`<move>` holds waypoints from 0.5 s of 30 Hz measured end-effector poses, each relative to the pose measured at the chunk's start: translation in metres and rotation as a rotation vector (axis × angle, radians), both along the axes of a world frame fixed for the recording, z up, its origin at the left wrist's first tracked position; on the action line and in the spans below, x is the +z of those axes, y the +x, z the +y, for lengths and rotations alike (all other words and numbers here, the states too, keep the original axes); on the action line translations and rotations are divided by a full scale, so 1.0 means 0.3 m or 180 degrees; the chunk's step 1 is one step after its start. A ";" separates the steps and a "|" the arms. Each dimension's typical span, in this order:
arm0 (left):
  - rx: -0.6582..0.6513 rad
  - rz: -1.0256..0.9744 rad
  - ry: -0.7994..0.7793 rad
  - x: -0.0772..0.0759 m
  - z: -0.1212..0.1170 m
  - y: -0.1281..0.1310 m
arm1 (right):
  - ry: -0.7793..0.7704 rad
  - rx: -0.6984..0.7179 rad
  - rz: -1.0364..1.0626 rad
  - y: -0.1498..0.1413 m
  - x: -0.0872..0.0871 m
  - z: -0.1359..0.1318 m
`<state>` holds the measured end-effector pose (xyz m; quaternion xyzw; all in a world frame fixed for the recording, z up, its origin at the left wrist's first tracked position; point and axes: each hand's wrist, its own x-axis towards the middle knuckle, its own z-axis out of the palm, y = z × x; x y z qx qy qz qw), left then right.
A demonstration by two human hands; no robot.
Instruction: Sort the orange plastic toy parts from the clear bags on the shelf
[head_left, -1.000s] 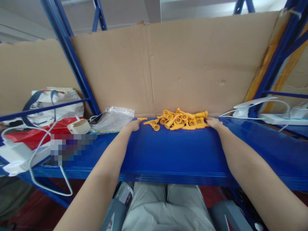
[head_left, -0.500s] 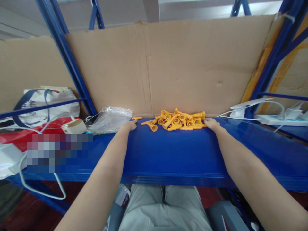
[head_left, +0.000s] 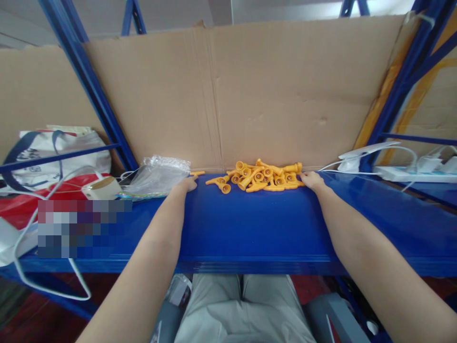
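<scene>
Several yellow plastic pieces [head_left: 266,176], shaped like little horns with flared cup ends, lie heaped on the blue shelf [head_left: 253,224] against the cardboard. Two more pieces [head_left: 222,184] sit at the heap's left side. My left hand [head_left: 189,183] rests on the shelf farther left, right beside a single slim yellow piece [head_left: 197,173]; whether it touches that piece is unclear. At the heap's right end is my right hand [head_left: 312,180], its thumb side close against the nearest pieces. The fingers of both hands are mostly hidden and foreshortened.
Clear plastic bags [head_left: 159,175] lie left of my left hand. Farther left are a white cloth bag [head_left: 78,147], a red bag and a white cable [head_left: 21,274]. A white power strip [head_left: 410,175] with cables stands at right. The cardboard sheet [head_left: 267,95] closes off the back.
The view has shifted slightly, so the scene sits a little more to the left. My hands and the yellow pieces keep their places relative to each other.
</scene>
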<state>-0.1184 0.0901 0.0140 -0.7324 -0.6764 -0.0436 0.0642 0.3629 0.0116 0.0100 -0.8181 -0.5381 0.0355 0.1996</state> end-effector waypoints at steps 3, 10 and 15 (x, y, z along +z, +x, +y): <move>0.0159 -0.0010 -0.0217 0.008 -0.008 0.012 | 0.0161 0.0014 -0.0059 -0.011 0.013 -0.022; 0.0178 0.0079 -0.0156 0.021 -0.026 0.034 | 0.0247 -0.0021 -0.0243 -0.018 0.019 -0.039; -0.0131 -0.0041 0.0007 0.041 -0.034 0.078 | 0.0353 -0.0057 -0.0275 -0.016 0.018 -0.042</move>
